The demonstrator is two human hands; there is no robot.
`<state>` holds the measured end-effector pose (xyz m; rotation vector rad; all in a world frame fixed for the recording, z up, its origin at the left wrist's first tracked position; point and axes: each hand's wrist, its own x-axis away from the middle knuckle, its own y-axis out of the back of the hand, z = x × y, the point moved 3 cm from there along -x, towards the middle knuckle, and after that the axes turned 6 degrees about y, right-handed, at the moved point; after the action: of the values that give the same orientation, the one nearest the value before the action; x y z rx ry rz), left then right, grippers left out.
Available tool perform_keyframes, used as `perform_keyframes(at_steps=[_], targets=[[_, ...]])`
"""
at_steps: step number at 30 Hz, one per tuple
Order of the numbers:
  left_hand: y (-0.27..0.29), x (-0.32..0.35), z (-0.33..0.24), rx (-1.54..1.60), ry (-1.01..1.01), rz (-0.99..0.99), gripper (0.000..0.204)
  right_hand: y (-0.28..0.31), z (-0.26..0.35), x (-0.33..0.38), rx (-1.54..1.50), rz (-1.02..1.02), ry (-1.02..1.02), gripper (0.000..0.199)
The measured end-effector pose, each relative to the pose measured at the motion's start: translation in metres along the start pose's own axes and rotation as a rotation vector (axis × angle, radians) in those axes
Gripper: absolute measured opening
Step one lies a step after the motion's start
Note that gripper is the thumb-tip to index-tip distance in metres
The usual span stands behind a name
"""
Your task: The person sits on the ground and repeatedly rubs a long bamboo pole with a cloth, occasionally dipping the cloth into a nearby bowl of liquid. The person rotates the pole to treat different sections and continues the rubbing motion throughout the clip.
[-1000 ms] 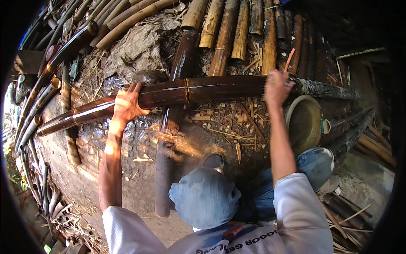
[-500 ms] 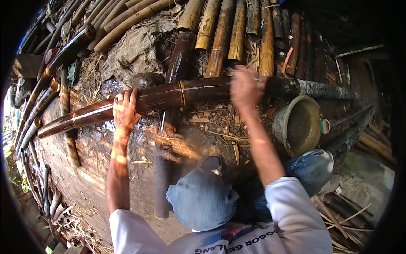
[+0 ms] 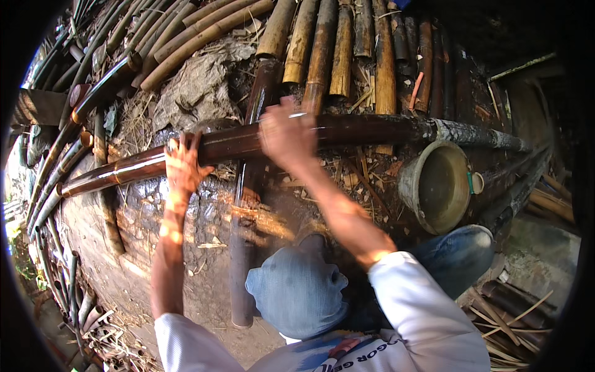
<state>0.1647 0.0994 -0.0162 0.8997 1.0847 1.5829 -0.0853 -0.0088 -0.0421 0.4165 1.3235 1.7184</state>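
Observation:
A long, dark brown, wet-looking bamboo pole [image 3: 229,142] lies crosswise before me, its right part mottled grey and white. My left hand [image 3: 183,162] is laid across its left part, fingers spread over the far edge and thumb apart. On the middle of the pole is my right hand [image 3: 286,133], fist-like and smeared by motion. A pale glint shows at its fingers, but what it holds is too blurred to make out. Under the main pole runs another dark bamboo pole [image 3: 242,260], pointing away from me.
A round grey basin [image 3: 406,186] with liquid stands right of my knees. Several cut bamboo poles [image 3: 322,56] lie side by side at the far side. More bamboo [image 3: 43,180] is stacked left. A crumpled sack [image 3: 192,93] and bamboo scraps lie on the ground.
My right hand has slid left along the pole, from right of the middle joint toward my left hand. My left hand keeps its place, its fingers now more spread.

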Motion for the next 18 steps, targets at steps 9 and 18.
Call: perform_keyframes(at_steps=[9,18], targets=[[-0.02,-0.01,-0.002,0.289,-0.101,-0.055,0.102,0.104,-0.13,0.019,-0.042,0.265,-0.675,0.024],[-0.013,0.023,-0.015,0.365,-0.116,-0.433,0.087,0.004,-0.009,0.012,-0.003,0.042,0.061,0.03]])
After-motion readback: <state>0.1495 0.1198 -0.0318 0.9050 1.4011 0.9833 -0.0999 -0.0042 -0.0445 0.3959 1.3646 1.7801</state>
